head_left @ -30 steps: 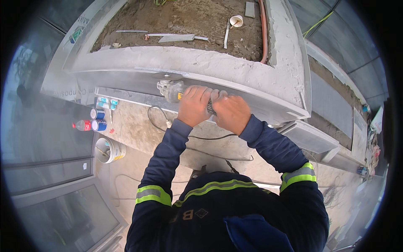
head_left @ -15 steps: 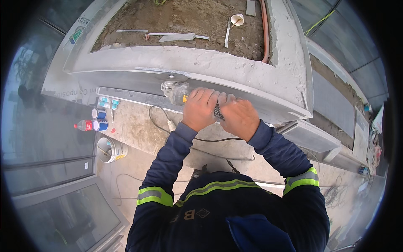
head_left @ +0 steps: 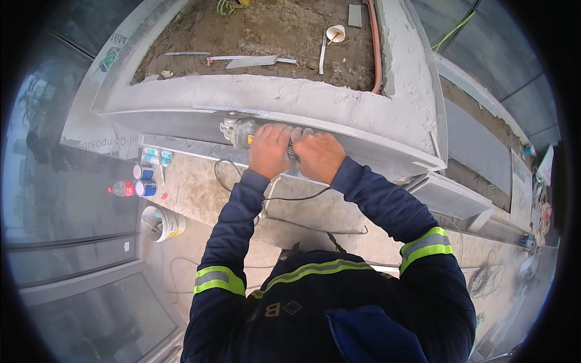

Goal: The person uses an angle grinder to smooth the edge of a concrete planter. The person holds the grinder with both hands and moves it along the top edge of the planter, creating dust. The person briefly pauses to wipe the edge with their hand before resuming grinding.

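Both my hands are wrapped round an angle grinder (head_left: 237,131) with a dusty body. My left hand (head_left: 270,150) grips the middle of it, just behind the gear head. My right hand (head_left: 318,156) closes round the rear of the body, close beside the left. The grinder's disc (head_left: 233,115) lies at the front edge of the planter's pale panel facing (head_left: 175,118), under the white rim. A thin strip (head_left: 209,109) rests along that edge above the disc. From the tool a dark cord (head_left: 296,198) hangs down and loops below my hands.
Soil fills the planter, with a paper cup (head_left: 336,34), loose strips (head_left: 251,62) and an orange pipe (head_left: 374,48) in it. On the left stand blue-and-white cans (head_left: 145,188), a red-labelled bottle (head_left: 123,189) and a white bucket (head_left: 163,224). Cables (head_left: 484,278) lie coiled at right.
Both hands and the grinder have shifted left along the planter's edge. The disc now sits closer against the rim, and the cord has moved with the tool.
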{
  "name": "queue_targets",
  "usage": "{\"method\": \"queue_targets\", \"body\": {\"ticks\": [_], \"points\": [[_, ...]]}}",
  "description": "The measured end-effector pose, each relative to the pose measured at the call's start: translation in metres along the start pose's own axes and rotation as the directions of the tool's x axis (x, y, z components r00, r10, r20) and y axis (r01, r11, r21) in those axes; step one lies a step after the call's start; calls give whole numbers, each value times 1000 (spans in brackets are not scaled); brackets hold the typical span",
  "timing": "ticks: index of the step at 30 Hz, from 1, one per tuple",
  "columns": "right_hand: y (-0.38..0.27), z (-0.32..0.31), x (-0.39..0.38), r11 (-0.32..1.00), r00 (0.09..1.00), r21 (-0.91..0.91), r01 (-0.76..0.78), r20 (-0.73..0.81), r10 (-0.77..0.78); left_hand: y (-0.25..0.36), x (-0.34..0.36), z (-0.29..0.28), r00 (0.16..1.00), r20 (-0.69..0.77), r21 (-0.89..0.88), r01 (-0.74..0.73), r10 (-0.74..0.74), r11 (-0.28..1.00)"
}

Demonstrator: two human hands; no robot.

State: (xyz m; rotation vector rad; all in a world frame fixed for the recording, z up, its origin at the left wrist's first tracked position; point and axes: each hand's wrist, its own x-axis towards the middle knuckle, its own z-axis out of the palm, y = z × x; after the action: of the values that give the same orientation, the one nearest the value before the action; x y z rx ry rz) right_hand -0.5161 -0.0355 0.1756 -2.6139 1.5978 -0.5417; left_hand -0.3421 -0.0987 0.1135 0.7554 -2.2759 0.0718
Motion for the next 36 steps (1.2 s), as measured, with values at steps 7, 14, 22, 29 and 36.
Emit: {"method": "queue_targets", "body": {"ticks": [7, 14, 22, 29, 36], "points": [[-4, -42, -38, 994, 990, -48, -99, 93, 103, 52, 13, -9, 999, -26, -57, -26, 25, 998], [0, -33, -31, 997, 993, -46, -68, 96, 72, 42, 8, -2, 1000, -16, -41, -2, 1, 999], [8, 7, -2, 1000, 1000, -14, -1, 30, 2, 6, 5, 1, 1000, 10, -16, -6, 6, 1000], [4, -32, -35, 994, 981, -47, -101, 163, 108, 49, 14, -7, 1000, -8, -40, -6, 6, 999], [3, -34, -35, 994, 981, -34, -101, 161, 105, 48, 11, -2, 1000, -17, -56, 3, -4, 998]]}}
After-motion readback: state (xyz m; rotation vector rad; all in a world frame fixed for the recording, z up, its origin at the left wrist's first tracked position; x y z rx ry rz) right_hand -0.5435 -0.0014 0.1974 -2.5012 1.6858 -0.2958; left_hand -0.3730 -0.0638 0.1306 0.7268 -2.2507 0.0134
